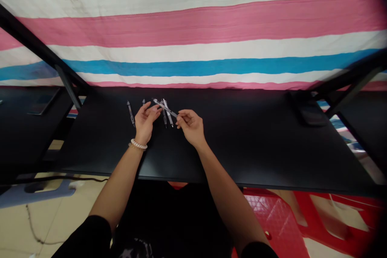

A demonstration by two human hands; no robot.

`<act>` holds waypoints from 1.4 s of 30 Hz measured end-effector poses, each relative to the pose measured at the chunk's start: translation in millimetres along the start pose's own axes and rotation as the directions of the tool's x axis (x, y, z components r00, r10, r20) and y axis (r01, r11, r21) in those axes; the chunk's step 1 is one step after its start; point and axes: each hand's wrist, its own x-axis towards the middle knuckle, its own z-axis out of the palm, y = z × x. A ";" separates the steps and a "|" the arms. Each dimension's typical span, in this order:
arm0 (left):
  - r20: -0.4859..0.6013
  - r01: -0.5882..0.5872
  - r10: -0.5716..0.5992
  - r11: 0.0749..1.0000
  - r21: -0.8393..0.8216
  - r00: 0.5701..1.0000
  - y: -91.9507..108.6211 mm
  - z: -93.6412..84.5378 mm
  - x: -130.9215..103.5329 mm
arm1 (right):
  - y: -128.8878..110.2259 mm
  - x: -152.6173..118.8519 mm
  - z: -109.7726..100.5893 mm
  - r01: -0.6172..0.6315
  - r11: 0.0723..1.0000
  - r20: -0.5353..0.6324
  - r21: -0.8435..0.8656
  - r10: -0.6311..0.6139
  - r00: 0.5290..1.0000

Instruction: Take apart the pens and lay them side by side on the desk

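My right hand point(190, 127) pinches one end of a grey pen point(166, 108), which slants up to the left above the black table point(260, 141). Near the other end of that pen is my left hand point(145, 121), its fingers apart and the palm partly turned up. Beneath the held pen lie a white pen point(169, 117) and a dark pen point(164, 118), side by side. Another dark pen point(131, 113) rests left of my left hand, and the tip of one more pen point(144, 101) shows just behind its fingers.
A dark flat object point(311, 109) lies at the table's right, by a black metal frame. A phone-like slab point(44, 101) is on the table at far left. Striped sheeting point(193, 28) hangs behind. Red plastic stools point(272, 217) stand below the front edge.
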 end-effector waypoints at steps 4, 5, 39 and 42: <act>0.130 0.152 -0.142 0.986 -0.069 0.981 6.4 -2.8 -0.6 | -7.6 -2.5 1.0 0.004 1.000 0.096 0.012 -0.005 0.995; 0.153 0.157 -0.143 0.984 -0.080 0.978 7.6 -3.3 -0.9 | -8.9 -2.7 0.8 -0.004 1.000 0.100 0.017 0.002 0.995; 0.111 0.129 -0.114 0.981 -0.145 0.987 11.2 3.4 -5.1 | -5.2 -6.0 4.5 0.091 0.996 0.011 0.019 -0.091 0.996; 0.104 0.124 -0.109 0.982 -0.145 0.989 10.6 2.8 -5.0 | -6.8 -7.5 5.4 0.170 0.985 0.013 0.023 -0.170 0.985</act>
